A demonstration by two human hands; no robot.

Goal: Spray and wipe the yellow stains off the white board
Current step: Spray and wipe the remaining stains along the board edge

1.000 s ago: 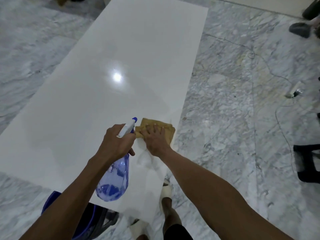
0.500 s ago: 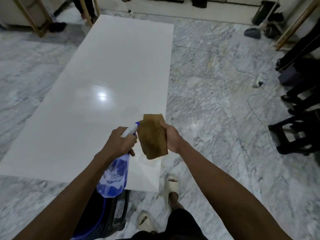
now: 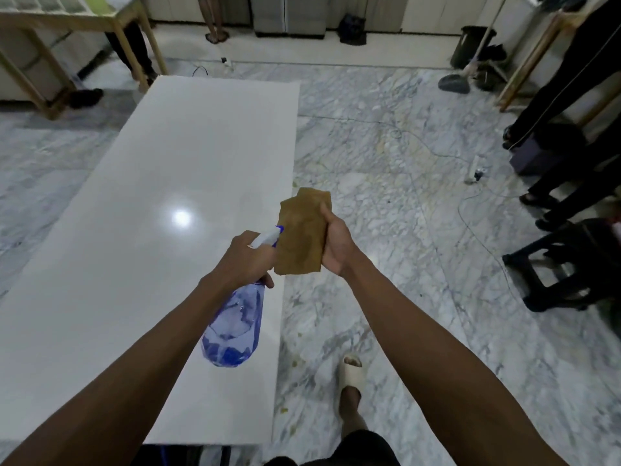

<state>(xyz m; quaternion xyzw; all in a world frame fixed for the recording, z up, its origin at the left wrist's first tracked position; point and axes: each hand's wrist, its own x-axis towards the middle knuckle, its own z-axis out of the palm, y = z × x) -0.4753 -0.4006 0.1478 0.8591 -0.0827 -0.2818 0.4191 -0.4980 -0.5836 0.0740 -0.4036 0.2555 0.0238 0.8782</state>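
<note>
Board: white board [image 3: 161,230] lies flat on marble floor [image 3: 403,230], left of frame; no yellow stains discernible.
Left hand [image 3: 247,260]: fingers wrapped around spray bottle [image 3: 235,324], nozzle forward, apparently ready to spray.
Right hand [image 3: 336,243]: fingers clamp brown cloth [image 3: 302,237], raised at centre frame, off the surface.

white board [image 3: 161,203], clear blue spray bottle [image 3: 235,327], brown cloth [image 3: 302,233], grey-veined marble floor [image 3: 386,183]

One head-worn camera looks forward and down (wide-angle, close over both forearms) along the white board [image 3: 168,203].
</note>
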